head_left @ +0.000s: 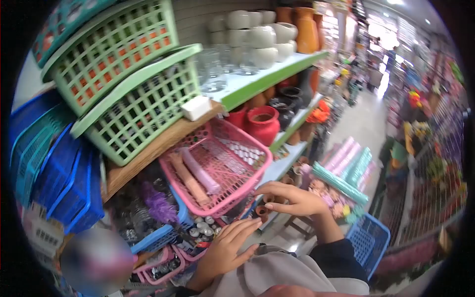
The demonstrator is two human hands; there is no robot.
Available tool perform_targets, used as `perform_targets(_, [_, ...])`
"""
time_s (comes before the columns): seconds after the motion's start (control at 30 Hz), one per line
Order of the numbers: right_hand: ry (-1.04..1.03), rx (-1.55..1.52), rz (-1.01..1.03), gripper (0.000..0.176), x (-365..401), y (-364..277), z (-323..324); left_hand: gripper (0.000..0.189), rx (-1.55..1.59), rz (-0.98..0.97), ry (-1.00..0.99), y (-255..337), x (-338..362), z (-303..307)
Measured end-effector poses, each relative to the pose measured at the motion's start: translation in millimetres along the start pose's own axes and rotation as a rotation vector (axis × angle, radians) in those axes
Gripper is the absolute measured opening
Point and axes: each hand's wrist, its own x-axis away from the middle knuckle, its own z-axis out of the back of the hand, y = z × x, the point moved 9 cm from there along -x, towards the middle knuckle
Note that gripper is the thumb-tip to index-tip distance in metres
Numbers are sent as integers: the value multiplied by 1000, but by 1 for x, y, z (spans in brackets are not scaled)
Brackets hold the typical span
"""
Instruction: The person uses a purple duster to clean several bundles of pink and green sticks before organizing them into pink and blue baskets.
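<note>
My right hand [289, 198] reaches to the shelf edge below a pink plastic basket [225, 166], its fingertips on small brown clay pots [262, 212]; whether it grips one is not clear. My left hand [227, 247] lies flat with fingers stretched, just under the pots and beside a tray of small silvery round items [200, 230]. The pink basket tilts and holds pink and tan wrapped rolls [195, 175].
Green baskets [133, 94] are stacked at upper left, blue ones [49, 168] at far left. White ceramic pots [257, 37], glasses and red and orange clay pots [262, 123] fill the shelves. A shop aisle [361, 123] runs to the right; a blue basket [368, 240] sits low.
</note>
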Motion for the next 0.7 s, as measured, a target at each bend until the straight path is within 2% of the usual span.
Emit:
perform_targets(0.17, [502, -499, -346, 32, 104, 46, -31, 37, 257, -49, -98, -12, 21, -51])
perform_targets(0.27, [695, -491, -578, 30, 178, 73, -53, 29, 486, 34, -153, -30, 23, -95])
perform_targets(0.3, [726, -484, -597, 30, 197, 73, -56, 29, 506, 20, -180, -34, 21, -113])
perform_targets(0.37, [851, -285, -727, 30, 244, 77, -51, 25, 545, 68, -191, -51, 12, -150])
perform_targets(0.43, [934, -4, -833, 29, 283, 65, -35, 22, 587, 25, -197, -52, -6, -179])
perform_targets(0.5, [1100, 57, -859, 26, 315, 55, -20, 20, 513, -54, -189, -41, -36, -194])
perform_targets(0.57, [1156, 102, -888, 24, 338, 52, -4, 20, 478, -102, -230, -37, -69, -211])
perform_targets(0.63, [1288, 311, -850, 22, 359, 45, 19, 22, 299, -296, -132, -23, -104, -218])
perform_targets(0.7, [1326, 343, -857, 22, 370, 48, 40, 24, 182, -371, -108, -12, -139, -227])
